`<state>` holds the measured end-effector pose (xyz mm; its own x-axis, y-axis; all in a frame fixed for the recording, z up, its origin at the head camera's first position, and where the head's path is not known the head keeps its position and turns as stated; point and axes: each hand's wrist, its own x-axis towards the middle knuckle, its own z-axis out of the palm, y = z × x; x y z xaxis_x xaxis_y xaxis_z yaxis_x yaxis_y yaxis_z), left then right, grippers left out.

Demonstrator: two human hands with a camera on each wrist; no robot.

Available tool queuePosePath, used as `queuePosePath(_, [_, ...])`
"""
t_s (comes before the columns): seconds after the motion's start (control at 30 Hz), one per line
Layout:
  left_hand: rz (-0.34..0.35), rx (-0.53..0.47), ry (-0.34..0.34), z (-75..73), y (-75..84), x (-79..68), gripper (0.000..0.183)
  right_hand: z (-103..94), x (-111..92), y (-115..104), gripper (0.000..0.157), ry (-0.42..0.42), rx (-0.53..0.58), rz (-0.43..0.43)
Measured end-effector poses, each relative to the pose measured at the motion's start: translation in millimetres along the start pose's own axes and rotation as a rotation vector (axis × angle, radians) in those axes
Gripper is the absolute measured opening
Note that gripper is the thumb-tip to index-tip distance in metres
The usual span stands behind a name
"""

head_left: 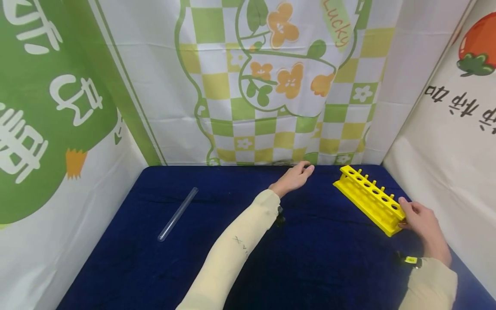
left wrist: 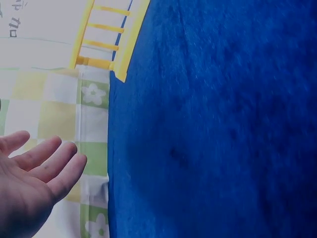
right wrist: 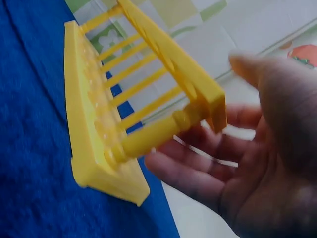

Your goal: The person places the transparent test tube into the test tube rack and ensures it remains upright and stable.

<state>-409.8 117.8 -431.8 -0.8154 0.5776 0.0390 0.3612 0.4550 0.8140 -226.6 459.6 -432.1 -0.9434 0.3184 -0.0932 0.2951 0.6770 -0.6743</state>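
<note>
A yellow test tube rack [head_left: 368, 200] stands at the right of the blue table, with a row of round holes along its top and a row of pegs behind. My right hand [head_left: 422, 219] is at its near end. In the right wrist view, the fingers [right wrist: 193, 173] extend behind the rack's end post, while the thumb stands apart from the top bar. My left hand [head_left: 294, 177] hovers near the table's back edge, fingers loosely extended and palm bare in the left wrist view. A clear glass test tube [head_left: 178, 214] lies at the left.
Dark blue cloth covers the table [head_left: 147, 275]. A patterned curtain [head_left: 271, 129] hangs behind its back edge, and printed cloth walls [head_left: 438, 150] close in both sides. A thin wire-like strand [head_left: 279, 163] shows along the back edge.
</note>
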Motion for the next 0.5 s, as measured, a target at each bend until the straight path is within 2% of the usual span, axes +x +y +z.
queuePosePath(0.13, [-0.018,0.003,0.000,7.4,2.6,2.0,0.066,0.7,1.6,6.5,0.084,-0.066,0.026,-0.039])
queuePosePath(0.23, [-0.027,0.002,0.000,13.2,2.7,3.3,0.065,1.5,4.1,10.9,0.084,-0.114,0.000,-0.058])
queuePosePath(0.37, [-0.033,-0.023,0.007,18.7,2.3,4.4,0.064,2.2,6.9,16.1,0.076,-0.167,-0.050,-0.083])
queuePosePath(0.5, [-0.030,-0.058,0.008,21.2,1.6,4.8,0.063,3.2,6.0,18.0,0.068,-0.210,-0.007,-0.082])
